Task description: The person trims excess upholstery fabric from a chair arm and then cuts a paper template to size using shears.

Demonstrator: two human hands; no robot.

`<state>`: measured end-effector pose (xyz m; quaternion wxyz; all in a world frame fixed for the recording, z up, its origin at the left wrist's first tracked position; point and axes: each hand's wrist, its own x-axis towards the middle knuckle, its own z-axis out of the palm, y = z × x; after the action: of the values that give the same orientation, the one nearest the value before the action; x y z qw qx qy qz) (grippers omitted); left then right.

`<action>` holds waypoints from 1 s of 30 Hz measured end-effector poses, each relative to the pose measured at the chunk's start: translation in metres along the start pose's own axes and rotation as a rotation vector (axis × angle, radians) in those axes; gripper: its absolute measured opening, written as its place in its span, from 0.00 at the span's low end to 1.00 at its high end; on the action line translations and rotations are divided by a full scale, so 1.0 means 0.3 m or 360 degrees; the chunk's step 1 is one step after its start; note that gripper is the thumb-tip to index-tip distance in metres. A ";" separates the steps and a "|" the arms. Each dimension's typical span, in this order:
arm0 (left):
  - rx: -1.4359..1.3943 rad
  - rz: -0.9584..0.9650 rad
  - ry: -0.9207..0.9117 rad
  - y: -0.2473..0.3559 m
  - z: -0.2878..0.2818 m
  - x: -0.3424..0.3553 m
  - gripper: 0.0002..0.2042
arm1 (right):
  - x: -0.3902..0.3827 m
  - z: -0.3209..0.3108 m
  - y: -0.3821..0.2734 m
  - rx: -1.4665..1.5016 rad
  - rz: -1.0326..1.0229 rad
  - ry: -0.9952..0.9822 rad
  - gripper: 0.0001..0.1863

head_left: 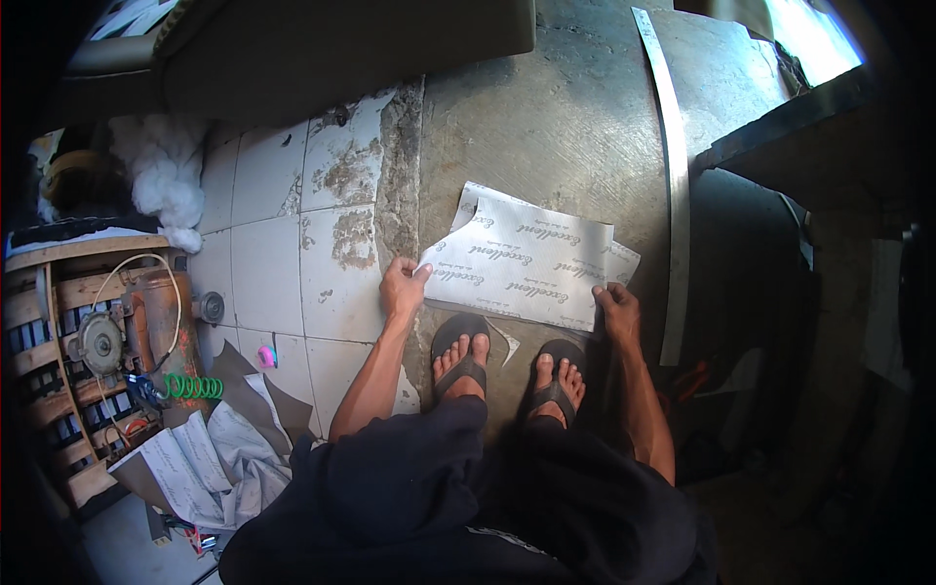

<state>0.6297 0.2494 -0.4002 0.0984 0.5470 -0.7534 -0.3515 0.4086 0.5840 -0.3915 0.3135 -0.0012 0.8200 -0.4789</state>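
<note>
Down on the concrete floor (546, 127), both hands, left hand (403, 288) and right hand (616, 310), pinch the printed paper sheet (522, 268).

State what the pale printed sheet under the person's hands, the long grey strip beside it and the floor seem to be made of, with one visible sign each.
Pale printed sheet: probably thin paper-backed or fabric lining; matt, lies flat, torn edge. Long grey strip: likely metal; thin, straight, dull sheen. Floor: glazed whitish tiles, chipped, beside rough grey concrete. Left hand and right hand grip the sheet's corners.
</note>
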 end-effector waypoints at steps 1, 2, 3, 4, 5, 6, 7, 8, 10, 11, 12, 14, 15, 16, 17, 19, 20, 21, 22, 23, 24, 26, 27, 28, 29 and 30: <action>-0.0003 -0.0164 -0.0072 -0.002 -0.002 0.000 0.14 | -0.004 0.001 -0.006 -0.0048 -0.0005 -0.0002 0.18; -0.0006 -0.0163 -0.0066 0.000 0.000 -0.001 0.14 | 0.001 -0.005 0.000 -0.0048 -0.0012 -0.0003 0.18; 0.0079 -0.0239 -0.0170 0.003 0.005 -0.006 0.13 | 0.005 -0.015 0.006 -0.0019 0.0016 -0.0018 0.18; 0.0165 -0.0315 -0.0273 0.005 0.007 -0.007 0.13 | 0.010 -0.019 0.012 0.0009 0.0043 -0.0034 0.18; 0.0205 -0.0348 -0.0257 -0.002 0.002 -0.006 0.13 | 0.007 -0.011 0.005 0.0012 0.0039 -0.0045 0.18; 0.0209 -0.0352 -0.0246 -0.010 -0.007 -0.005 0.13 | 0.004 -0.004 -0.002 0.0008 0.0035 -0.0042 0.18; 0.0275 -0.0325 -0.0211 -0.018 -0.016 -0.005 0.14 | 0.002 0.006 -0.009 0.0005 0.0030 -0.0040 0.18; 0.0332 -0.0291 -0.0196 0.003 -0.012 -0.011 0.14 | 0.006 -0.002 0.004 -0.0001 0.0031 -0.0032 0.18; 0.0333 -0.0392 -0.0312 0.049 -0.012 -0.003 0.14 | 0.016 -0.019 0.029 0.0000 -0.0001 -0.0016 0.18; 0.0346 -0.0500 -0.0404 0.061 -0.026 -0.001 0.13 | 0.016 -0.017 0.030 0.0003 -0.0004 -0.0024 0.18; 0.0347 -0.0503 -0.0397 0.053 -0.027 -0.001 0.13 | 0.016 -0.014 0.031 0.0014 -0.0020 -0.0023 0.18; 0.0469 -0.0305 -0.0314 0.052 -0.029 -0.003 0.12 | 0.013 -0.006 0.027 0.0026 -0.0039 -0.0026 0.17; 0.0469 -0.0308 -0.0310 0.056 -0.033 0.000 0.12 | 0.010 -0.001 0.022 0.0018 -0.0043 -0.0006 0.17; 0.0541 -0.0292 -0.0360 0.060 -0.038 0.005 0.12 | 0.006 0.004 0.017 0.0010 -0.0048 0.0014 0.17; 0.0609 -0.0273 -0.0415 0.067 -0.033 0.007 0.11 | 0.008 0.000 0.024 0.0007 -0.0050 0.0017 0.17; 0.0574 -0.0179 -0.0296 0.080 -0.012 -0.016 0.10 | 0.014 -0.008 0.039 0.0095 -0.0037 0.0026 0.17; 0.0547 -0.0090 -0.0172 0.069 -0.009 -0.026 0.10 | 0.014 -0.008 0.038 0.0096 -0.0035 0.0025 0.17; 0.0549 -0.0090 -0.0174 0.057 -0.005 -0.032 0.10 | 0.017 -0.007 0.037 0.0099 -0.0027 -0.0004 0.17; 0.0508 -0.0050 -0.0102 0.047 0.001 -0.036 0.10 | 0.019 -0.008 0.036 0.0103 -0.0019 -0.0031 0.17; 0.0466 -0.0011 -0.0033 0.042 0.006 -0.040 0.11 | 0.017 -0.006 0.028 0.0101 -0.0015 -0.0029 0.17; 0.0466 -0.0011 -0.0038 0.037 0.009 -0.040 0.11 | 0.014 -0.003 0.021 0.0062 -0.0016 -0.0015 0.17; 0.0355 0.0041 -0.0018 0.030 0.016 -0.038 0.10 | 0.009 -0.007 0.015 0.0022 -0.0017 0.0003 0.17; 0.0353 0.0044 -0.0020 0.030 0.024 -0.040 0.10 | 0.007 -0.012 0.018 0.0042 0.0003 -0.0004 0.17; 0.0346 0.0046 -0.0029 0.029 0.032 -0.043 0.11 | 0.008 -0.016 0.020 0.0061 0.0024 -0.0010 0.17; 0.0344 0.0049 -0.0035 0.016 0.035 -0.042 0.11 | 0.008 -0.011 0.021 0.0067 0.0024 -0.0009 0.17; 0.0346 0.0054 -0.0035 0.003 0.038 -0.039 0.11 | 0.009 -0.006 0.021 0.0113 0.0008 -0.0011 0.17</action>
<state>0.6275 0.2648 -0.4051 0.0362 0.5377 -0.7973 -0.2717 0.4074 0.5879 -0.3971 0.3175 0.0104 0.8014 -0.5067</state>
